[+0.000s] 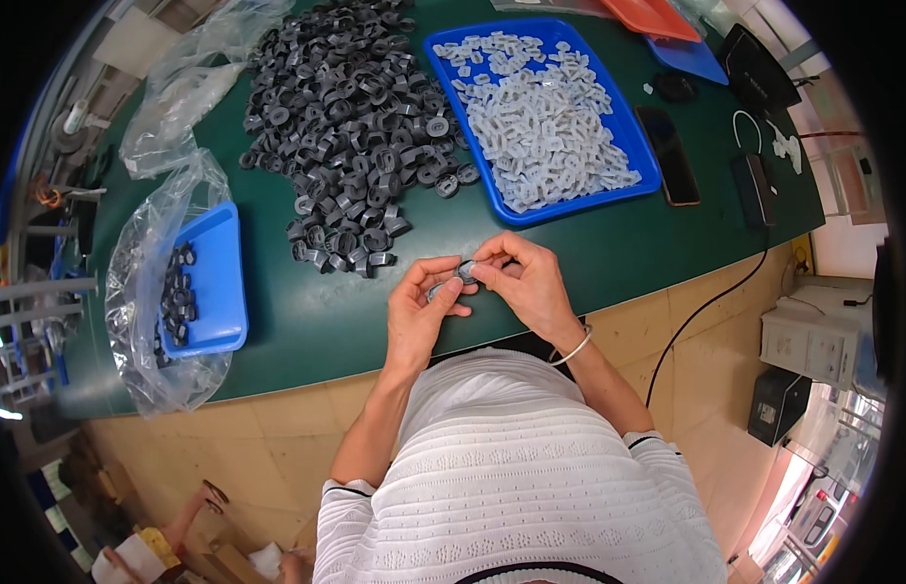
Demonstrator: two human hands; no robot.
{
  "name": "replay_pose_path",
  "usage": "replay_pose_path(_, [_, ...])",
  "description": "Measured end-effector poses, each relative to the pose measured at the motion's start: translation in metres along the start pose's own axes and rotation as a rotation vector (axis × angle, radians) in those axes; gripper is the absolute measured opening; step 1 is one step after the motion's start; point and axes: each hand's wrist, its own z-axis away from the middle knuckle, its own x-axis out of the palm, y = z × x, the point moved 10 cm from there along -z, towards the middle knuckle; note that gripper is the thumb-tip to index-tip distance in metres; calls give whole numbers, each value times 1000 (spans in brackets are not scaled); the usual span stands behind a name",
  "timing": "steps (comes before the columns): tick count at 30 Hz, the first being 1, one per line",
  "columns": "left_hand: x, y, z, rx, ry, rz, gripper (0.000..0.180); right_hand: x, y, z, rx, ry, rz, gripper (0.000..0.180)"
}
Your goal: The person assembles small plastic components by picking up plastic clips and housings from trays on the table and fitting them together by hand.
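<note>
Above the near edge of the green table (317,336), my two hands meet over small dark grey round plastic caps. My left hand (417,310) is closed, with one cap (434,291) showing between thumb and fingers. Another cap (466,272) is pinched by the thumb and fingertips of my right hand (529,284), right beside the left fingertips. Whether anything small is being fitted into that cap cannot be made out. Just beyond my hands lies a large heap of similar grey caps (361,136). Farther right, small translucent white plastic pieces (550,127) fill a blue tray (589,201).
At left, a smaller blue tray (219,302) with a few dark caps sits partly inside a clear plastic bag (132,302). A phone (667,156) lies beside the large tray. A black box with a cable (755,190) stands at the right edge. Another person sits at lower left.
</note>
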Motion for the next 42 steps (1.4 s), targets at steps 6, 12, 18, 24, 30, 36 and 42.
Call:
replay_pose_path(6, [-2, -5, 1, -21, 29, 56, 27, -3, -8, 1, -15, 21, 67, 8])
replay_pose_path(12, [-2, -7, 0, 4, 55, 74, 28, -5, -12, 2, -34, 48, 92, 9])
replay_pose_path(18, [-3, -1, 5, 73, 94, 24, 29, 2, -13, 1, -24, -21, 153, 5])
replay_pose_path(24, [5, 15, 8, 199, 149, 27, 28, 4, -8, -7, -110, -50, 69, 9])
replay_pose_path(30, [9, 22, 13, 303, 167, -2, 25, 14, 3, -9, 26, -39, -278, 14])
replay_pose_path(36, [5, 21, 24, 361, 288, -237, 24, 16, 8, -8, -41, -56, -322, 13])
replay_pose_path(42, [-10, 18, 6, 257, 210, -26, 19, 22, -24, -11, -255, -257, 271, 34])
